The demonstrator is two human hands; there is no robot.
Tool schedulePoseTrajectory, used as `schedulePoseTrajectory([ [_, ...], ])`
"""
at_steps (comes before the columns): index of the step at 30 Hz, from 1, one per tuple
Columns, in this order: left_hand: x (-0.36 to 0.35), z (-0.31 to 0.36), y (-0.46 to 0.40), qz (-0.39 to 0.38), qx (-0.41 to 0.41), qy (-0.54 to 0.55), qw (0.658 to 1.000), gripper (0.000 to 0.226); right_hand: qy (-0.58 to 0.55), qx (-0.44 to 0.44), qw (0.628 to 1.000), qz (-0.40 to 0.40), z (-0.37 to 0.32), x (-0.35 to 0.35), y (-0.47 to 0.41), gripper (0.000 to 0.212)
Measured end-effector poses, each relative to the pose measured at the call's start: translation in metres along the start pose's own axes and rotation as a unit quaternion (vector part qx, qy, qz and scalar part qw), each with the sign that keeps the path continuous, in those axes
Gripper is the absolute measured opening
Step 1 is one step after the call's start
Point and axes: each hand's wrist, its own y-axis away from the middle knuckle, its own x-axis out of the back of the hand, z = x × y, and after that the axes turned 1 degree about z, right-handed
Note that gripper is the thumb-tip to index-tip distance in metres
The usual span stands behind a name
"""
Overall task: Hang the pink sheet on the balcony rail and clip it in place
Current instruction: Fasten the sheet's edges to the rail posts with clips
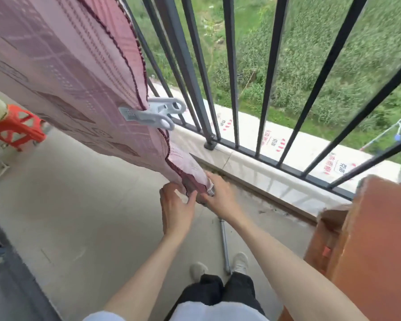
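Pink sheet ran off top & left edges; its hanging point on the rail wasn't visible. Lower corner was bunched betw. left hand and right hand, so fingertips were partly hidden. Grey clip: jaw tips were buried in the fabric. Brown box was cut off at right.

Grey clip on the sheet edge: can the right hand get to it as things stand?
Probably yes. The grey clip hangs up and left of the right hand with open air between, but that hand would first have to release the pink sheet corner.
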Motion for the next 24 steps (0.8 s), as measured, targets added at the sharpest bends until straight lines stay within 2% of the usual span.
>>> schedulePoseTrajectory([
  [4, -0.023, 0.001, -0.016, -0.029, 0.142, 0.006, 0.989, 0.046, 0.013, -0.039, 0.998, 0.037, 0.023, -0.021, -0.019, 0.042],
  [6, -0.036, -0.003, -0.021, -0.028, 0.169, 0.01, 0.985, 0.04, 0.052, -0.064, 0.995, 0.049, 0.034, -0.021, -0.027, 0.032],
  [9, -0.046, -0.011, -0.021, 0.015, 0.161, 0.003, 0.987, 0.025, 0.084, -0.062, 0.993, 0.06, 0.05, -0.022, -0.035, 0.025],
  [11, -0.045, -0.022, -0.018, 0.029, 0.148, -0.026, 0.988, 0.025, 0.062, -0.07, 0.992, 0.08, 0.056, -0.022, -0.037, 0.026],
  [14, -0.041, -0.04, -0.005, 0.009, 0.124, -0.065, 0.99, 0.032, 0.018, -0.096, 0.991, 0.088, 0.064, -0.026, -0.036, 0.025],
  [17, -0.04, -0.045, 0.016, -0.015, 0.098, -0.033, 0.995, 0.024, -0.013, -0.098, 0.991, 0.092, 0.074, -0.035, -0.031, 0.025],
  [21, -0.055, -0.046, 0.031, -0.047, 0.106, 0.04, 0.992, 0.003, -0.042, -0.104, 0.99, 0.09, 0.085, -0.047, -0.017, 0.024],
  [24, -0.071, -0.049, 0.016, -0.046, 0.087, 0.056, 0.994, 0.015, -0.063, -0.09, 0.992, 0.064, 0.092, -0.057, -0.006, 0.022],
])
